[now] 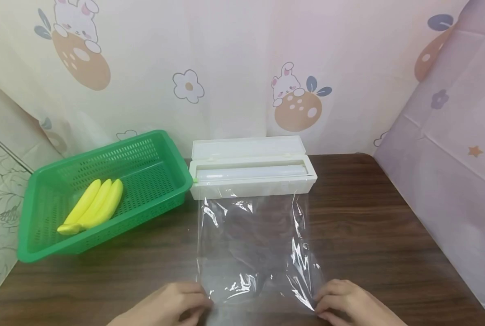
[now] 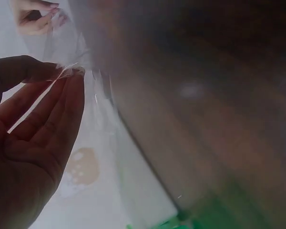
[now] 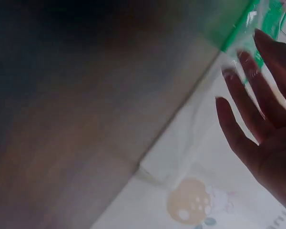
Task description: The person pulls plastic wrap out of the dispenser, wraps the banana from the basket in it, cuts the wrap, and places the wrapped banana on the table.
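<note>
Clear, glossy plastic film is extended in front of the white dispenser box; its surface is creased.

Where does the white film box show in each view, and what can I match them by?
Head: white film box at centre, lid up.
Left wrist: pale slanting strip, lower middle.
Right wrist: pale slanting strip, just right of centre.
Shared landmark: green basket, at the left, bottom edge and top right respectively.

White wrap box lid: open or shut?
Open: the lid is tipped back behind the box, leaving the film roll inside exposed.
</note>
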### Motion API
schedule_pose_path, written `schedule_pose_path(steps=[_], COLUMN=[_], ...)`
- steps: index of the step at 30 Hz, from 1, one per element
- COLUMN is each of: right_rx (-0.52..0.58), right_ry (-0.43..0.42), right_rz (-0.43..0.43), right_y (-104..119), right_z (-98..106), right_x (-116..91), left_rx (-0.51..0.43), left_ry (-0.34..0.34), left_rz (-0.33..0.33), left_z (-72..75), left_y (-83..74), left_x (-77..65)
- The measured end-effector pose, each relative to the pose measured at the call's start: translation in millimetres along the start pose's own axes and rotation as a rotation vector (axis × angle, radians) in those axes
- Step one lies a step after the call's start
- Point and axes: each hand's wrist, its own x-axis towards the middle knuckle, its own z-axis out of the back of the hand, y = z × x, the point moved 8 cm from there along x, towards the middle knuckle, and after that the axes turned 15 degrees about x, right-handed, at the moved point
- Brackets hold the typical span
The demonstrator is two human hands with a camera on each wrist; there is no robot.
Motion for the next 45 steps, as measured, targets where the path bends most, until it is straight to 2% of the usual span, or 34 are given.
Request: schedule_pose_path(steps=[4, 9, 11, 12, 14, 17, 19, 21, 24, 27, 30, 34, 38, 39, 42, 45], right_rx=[-0.074, -0.009, 0.006, -0.006, -0.031, -0.085, -0.124, -0.155, -0.19, -0.214, -0.233, -0.234, -0.297, -0.32, -0.389, -0.428], right_ry=[0.003, 0.047, 0.053, 0.051, 0.049, 0.056, 0.071, 0.089, 0.112, 0.121, 0.105, 0.085, 0.046, 0.033, 0.05, 0.124], right_rz=[-0.031, -0.121, -0.146, -0.147, -0.146, -0.124, -0.109, -0.11, -0.133, -0.135, -0.096, -0.079, -0.085, -0.097, -0.207, -0.324], right_y=[-0.6, -5.7, -7.2, -7.2, -7.5, -7.4, -7.0, -6.5, -6.4, -5.7, -3.6, -2.3, -2.3, -3.7, -13.7, -26.7], right_z=[-6.5, -14.7, -16.5, -16.9, -17.3, -18.2, -19.4, -19.8, -19.1, -16.8, -14.0, -8.4, -5.2, -5.1, -6.9, -11.3], right_x=[-1.7, -4.5, -5.3, -5.2, -5.2, -3.8, -2.8, -2.8, -3.4, -3.1, -1.1, -0.9, 4.3, 5.2, 3.5, -5.6], left_rx=[-0.029, -0.162, -0.208, -0.212, -0.171, 0.004, 0.093, 0.133, 0.136, 0.142, 0.135, 0.122, 0.125, 0.128, 0.113, 0.101], left_ry=[0.036, 0.125, 0.133, 0.113, 0.07, 0.017, 0.047, 0.097, 0.163, 0.201, 0.246, 0.276, 0.275, 0.274, 0.278, 0.281], left_rz=[0.009, 0.075, 0.088, 0.08, 0.088, 0.149, 0.242, 0.317, 0.376, 0.381, 0.395, 0.414, 0.418, 0.417, 0.422, 0.43], left_z=[-10.0, -24.5, -29.0, -31.5, -31.0, -27.0, -24.0, -24.7, -26.6, -29.4, -32.6, -34.5, -33.0, -32.6, -30.7, -27.5], left_y=[1.5, 8.4, 10.4, 12.0, 13.9, 20.0, 26.1, 32.7, 38.8, 41.8, 44.7, 47.6, 48.3, 48.1, 48.0, 48.1], left_x=[0.7, -1.2, -1.8, -3.0, -3.2, -5.4, -6.7, -9.0, -12.3, -15.2, -18.2, -18.1, -17.0, -16.5, -14.7, -12.6])
